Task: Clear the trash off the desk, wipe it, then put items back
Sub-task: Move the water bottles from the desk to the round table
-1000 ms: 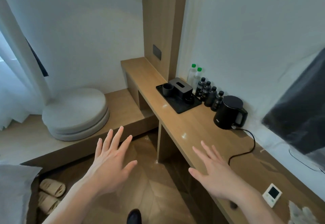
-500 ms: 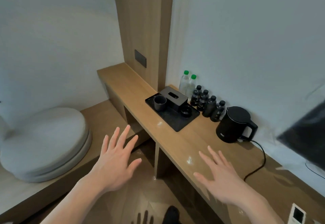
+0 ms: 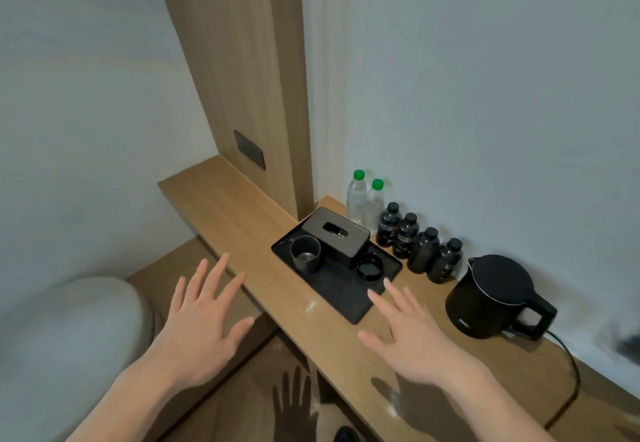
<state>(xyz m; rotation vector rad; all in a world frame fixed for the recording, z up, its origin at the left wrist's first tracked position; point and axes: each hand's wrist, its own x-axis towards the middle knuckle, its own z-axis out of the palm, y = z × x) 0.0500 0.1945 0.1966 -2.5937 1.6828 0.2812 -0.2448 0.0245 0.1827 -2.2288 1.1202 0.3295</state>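
1. Both hands empty, fingers spread and straight. Left hand [image 3: 204, 317] hangs off the desk's front edge, over the lower step; right hand [image 3: 408, 334] is over the desk [image 3: 221, 206], fingertips reaching the tray's near corner. Contact with the surface: cannot tell.
2. Tray [image 3: 346, 297], black, sits at 12 o'clock from the right hand. On it: cup [image 3: 305, 253] at the left, tissue box [image 3: 334, 233] behind, small round dish [image 3: 370, 266] to the right.
3. White scraps [image 3: 310, 306] lie on the desk just left of the tray's near corner, between the hands.
4. Bottles against the wall at 1 o'clock: two clear ones with green caps [image 3: 358, 195], four dark ones [image 3: 417, 240] in a row.
5. Kettle [image 3: 491, 296] at 3 o'clock from the tray, cord [image 3: 571, 372] trailing right.
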